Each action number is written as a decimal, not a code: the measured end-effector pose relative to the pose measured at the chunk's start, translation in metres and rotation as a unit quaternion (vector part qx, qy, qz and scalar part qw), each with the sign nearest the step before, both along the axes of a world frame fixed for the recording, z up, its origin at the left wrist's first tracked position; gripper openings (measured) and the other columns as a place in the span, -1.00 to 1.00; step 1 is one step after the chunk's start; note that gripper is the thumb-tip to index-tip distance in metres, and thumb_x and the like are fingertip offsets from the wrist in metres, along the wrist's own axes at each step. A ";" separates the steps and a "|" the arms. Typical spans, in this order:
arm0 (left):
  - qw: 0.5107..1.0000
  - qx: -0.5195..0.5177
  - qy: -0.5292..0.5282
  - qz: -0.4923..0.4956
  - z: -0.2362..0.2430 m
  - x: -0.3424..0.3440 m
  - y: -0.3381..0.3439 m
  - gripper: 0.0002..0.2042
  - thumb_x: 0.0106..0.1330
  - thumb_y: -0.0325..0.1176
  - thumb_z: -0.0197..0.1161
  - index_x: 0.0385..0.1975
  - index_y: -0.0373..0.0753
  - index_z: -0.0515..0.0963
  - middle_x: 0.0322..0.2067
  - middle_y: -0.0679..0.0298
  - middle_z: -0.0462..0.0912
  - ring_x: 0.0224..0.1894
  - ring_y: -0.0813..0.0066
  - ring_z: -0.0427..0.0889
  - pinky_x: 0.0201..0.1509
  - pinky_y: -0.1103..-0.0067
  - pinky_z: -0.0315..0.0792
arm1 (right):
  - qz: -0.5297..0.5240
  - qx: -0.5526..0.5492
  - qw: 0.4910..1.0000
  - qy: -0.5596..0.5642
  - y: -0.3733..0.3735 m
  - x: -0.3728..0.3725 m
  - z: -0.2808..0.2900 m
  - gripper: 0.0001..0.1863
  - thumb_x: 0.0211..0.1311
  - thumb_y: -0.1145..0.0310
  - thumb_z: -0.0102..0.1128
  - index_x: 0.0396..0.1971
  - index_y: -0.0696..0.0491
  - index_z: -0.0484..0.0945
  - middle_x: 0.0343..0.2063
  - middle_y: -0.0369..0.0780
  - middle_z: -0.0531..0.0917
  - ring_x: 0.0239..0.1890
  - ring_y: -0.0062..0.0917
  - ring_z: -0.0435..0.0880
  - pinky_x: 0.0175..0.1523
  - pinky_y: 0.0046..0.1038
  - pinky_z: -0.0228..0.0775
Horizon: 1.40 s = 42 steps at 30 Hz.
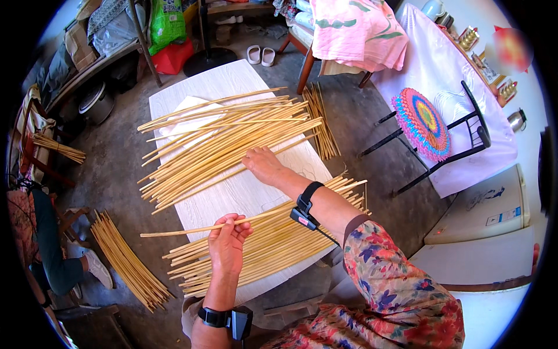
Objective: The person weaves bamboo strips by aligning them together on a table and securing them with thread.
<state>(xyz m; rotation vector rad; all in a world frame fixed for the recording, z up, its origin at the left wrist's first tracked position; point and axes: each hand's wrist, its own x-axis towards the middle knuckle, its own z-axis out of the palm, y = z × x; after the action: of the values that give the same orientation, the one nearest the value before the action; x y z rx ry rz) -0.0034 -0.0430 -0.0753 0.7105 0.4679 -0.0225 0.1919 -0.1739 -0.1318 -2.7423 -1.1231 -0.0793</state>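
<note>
Set on a grey floor [119, 154], amid household clutter, with a pale table [203, 209] in the middle. Laid with an upper pile [221, 145] toward the far end and a lower pile [256, 256] toward the near end, both made up of slim yellow lengths, with a bare strip between.

Holds one stick [174, 233] in the left hand [226, 241], pinched between thumb and fingers, just beyond the lower pile's far edge. Runs crosswise along its long axis, rising slightly rightward, with the left end out past the table's edge; hard to trace rightward against the lower pile.

Rests the right hand [264, 166] at the near edge of the upper pile, fingers bent down; impossible to make out whether gripping or only touching. Has the upper pile ahead and leftward, slanting much like the stick, and clearly nearer to the right hand than to the left.

Shows printing on a green bag [167, 26] and a blue-and-white label [503, 216] on the fridge [476, 215], mostly too small to read.
</note>
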 end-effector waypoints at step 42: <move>0.993 -0.022 -0.096 0.065 0.000 -0.004 0.005 -0.76 0.32 -0.37 0.00 -0.08 -0.32 0.38 -0.36 0.19 0.55 -0.36 0.48 0.55 -0.25 0.53 0.51 | 0.099 0.174 0.979 0.044 -0.044 -0.105 0.111 -0.87 0.08 0.39 0.05 -0.35 -0.02 0.53 -0.47 -0.25 0.48 -0.34 -0.38 0.52 -0.31 -0.42 0.40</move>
<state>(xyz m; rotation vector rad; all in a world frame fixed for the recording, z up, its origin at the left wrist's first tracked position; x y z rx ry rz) -0.0071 -0.0381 -0.0754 0.6312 0.3282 0.1563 0.0873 -0.2178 -0.0211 -2.2948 -1.2209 -0.1151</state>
